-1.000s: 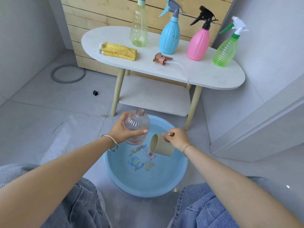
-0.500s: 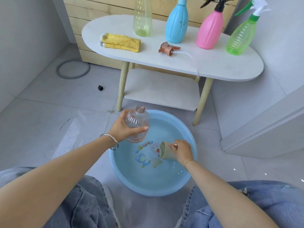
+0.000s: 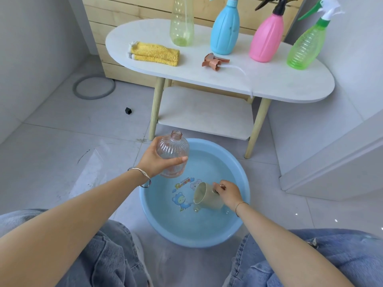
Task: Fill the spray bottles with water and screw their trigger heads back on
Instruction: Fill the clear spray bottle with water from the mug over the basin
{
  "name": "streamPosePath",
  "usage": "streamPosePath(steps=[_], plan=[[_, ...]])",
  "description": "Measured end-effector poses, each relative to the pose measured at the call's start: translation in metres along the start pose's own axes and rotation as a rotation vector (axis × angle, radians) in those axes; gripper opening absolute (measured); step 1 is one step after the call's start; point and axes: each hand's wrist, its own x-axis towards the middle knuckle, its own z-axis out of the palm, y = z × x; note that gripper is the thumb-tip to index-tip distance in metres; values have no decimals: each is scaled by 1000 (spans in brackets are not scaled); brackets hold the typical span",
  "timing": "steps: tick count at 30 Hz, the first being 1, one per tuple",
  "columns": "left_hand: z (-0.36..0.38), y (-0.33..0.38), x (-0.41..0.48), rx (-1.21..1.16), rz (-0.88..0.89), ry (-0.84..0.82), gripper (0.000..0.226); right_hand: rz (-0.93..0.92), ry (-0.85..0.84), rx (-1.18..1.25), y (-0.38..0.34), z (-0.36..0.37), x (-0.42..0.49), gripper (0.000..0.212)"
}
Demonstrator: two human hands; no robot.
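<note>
Left hand (image 3: 154, 160) still grips bottle (image 3: 173, 151); right hand (image 3: 229, 193), gripping cup (image 3: 204, 197), seemingly dips it deeper.

The basin (image 3: 196, 241) was smooth, glossy plastic; the cup (image 3: 209, 198) inside it looked matt, the ribbed bottle (image 3: 174, 150) over its rim clear plastic (faintly pink).

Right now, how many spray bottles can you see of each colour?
pale yellow bottle: 1
blue bottle: 1
pink bottle: 1
green bottle: 1
clear pinkish bottle, held in the left hand: 1
Total: 5
</note>
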Motion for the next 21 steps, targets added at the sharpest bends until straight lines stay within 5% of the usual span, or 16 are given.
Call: streamPosePath(steps=[4,12,21], plan=[[-1,5,-1,-34,25,17,75,9,3,134,-10,-9,-10,46],[-8,13,-7,-123,55,86,85,5,71,392,-45,-44,-26,37],[2,16,-13,-78,102,51,68,-79,249,648,-107,-118,-39,24]])
